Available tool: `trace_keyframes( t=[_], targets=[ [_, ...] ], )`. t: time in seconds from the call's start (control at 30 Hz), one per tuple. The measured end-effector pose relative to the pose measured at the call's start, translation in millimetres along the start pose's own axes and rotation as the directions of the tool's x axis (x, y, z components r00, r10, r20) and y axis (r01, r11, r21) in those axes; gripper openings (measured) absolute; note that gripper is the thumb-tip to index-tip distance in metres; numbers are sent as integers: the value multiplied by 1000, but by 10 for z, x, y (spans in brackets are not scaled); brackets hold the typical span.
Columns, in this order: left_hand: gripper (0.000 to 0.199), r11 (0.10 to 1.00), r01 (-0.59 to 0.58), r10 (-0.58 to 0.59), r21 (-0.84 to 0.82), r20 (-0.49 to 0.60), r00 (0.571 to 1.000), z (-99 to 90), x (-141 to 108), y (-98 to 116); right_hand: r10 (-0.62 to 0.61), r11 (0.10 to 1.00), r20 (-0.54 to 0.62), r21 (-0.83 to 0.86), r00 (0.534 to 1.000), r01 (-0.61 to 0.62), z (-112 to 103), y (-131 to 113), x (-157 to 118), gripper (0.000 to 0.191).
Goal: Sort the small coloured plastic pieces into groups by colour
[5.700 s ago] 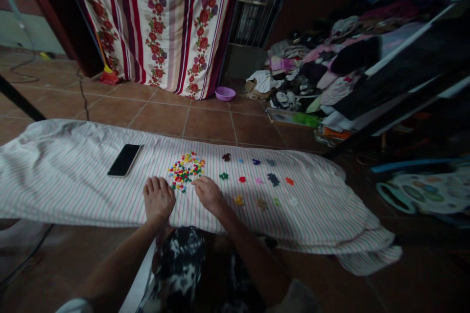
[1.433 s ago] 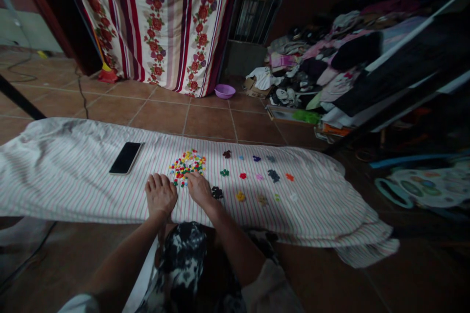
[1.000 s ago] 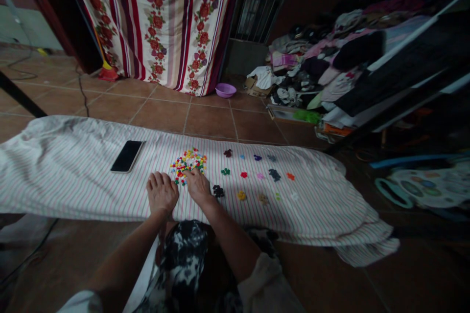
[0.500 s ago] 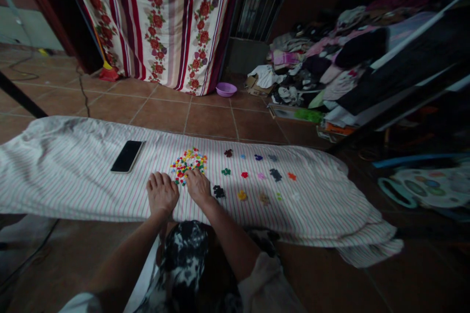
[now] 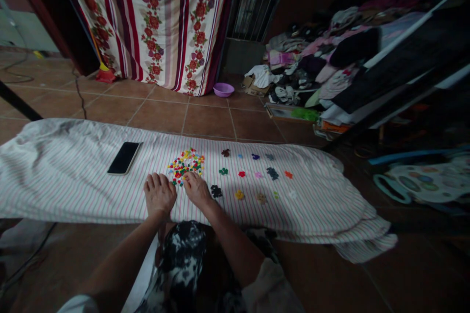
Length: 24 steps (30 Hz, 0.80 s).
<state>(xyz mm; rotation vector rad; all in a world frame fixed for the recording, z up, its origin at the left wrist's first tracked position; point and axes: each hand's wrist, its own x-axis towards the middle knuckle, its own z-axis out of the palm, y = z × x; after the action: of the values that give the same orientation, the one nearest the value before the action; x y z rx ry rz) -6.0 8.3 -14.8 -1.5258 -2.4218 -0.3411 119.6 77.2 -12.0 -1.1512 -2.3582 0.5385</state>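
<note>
A pile of small mixed-colour plastic pieces (image 5: 187,159) lies on a striped cloth (image 5: 91,181). My right hand (image 5: 197,190) is at the near edge of this pile, its fingers bent together and touching the pieces; whatever they pinch is too small to make out. Just left of it, my left hand (image 5: 159,194) rests flat on the cloth with the fingers stretched out, holding nothing. To the right are little one-colour heaps: black pieces (image 5: 216,190), green pieces (image 5: 223,171), yellow pieces (image 5: 239,194), red pieces (image 5: 241,174), dark grey pieces (image 5: 272,173) and several others.
A dark-screened phone (image 5: 125,158) lies on the cloth to the left. Beyond the cloth, a purple basin (image 5: 223,89) stands on the tiled floor before a flowered curtain (image 5: 165,24). Clothes (image 5: 308,58) are heaped at the right, near a slanting dark bar.
The whole view has shifted slightly. My right hand's fingers have drawn closer together at the pile's near edge. My left hand stays flat on the cloth.
</note>
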Motion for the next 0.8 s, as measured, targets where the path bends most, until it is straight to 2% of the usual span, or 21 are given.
trace_keyframes(
  t=[0.17, 0.3, 0.43, 0.6, 0.8],
  targets=[
    [43, 999, -2, 2, 34, -3, 1000, -14, 6, 8, 37, 992, -105, 123, 994, -24, 0, 66, -80, 13],
    [42, 998, -8, 8, 59, -7, 1000, -8, 6, 7, 100, 969, -207, 241, 973, -48, -109, 165, -131, 13],
    [41, 997, -7, 8, 73, -11, 1000, -11, 5, 3, 179, 947, -252, 305, 951, -98, -323, 292, -219, 18],
    [41, 998, -8, 8, 57, 5, 1000, -33, 8, 6, 262, 940, -327, 301, 908, -163, -653, 501, -408, 18],
    [41, 999, -4, 3, 49, 11, 1000, -40, 7, 4, 402, 915, -420, 214, 813, -342, -942, 898, -733, 22]
  ],
)
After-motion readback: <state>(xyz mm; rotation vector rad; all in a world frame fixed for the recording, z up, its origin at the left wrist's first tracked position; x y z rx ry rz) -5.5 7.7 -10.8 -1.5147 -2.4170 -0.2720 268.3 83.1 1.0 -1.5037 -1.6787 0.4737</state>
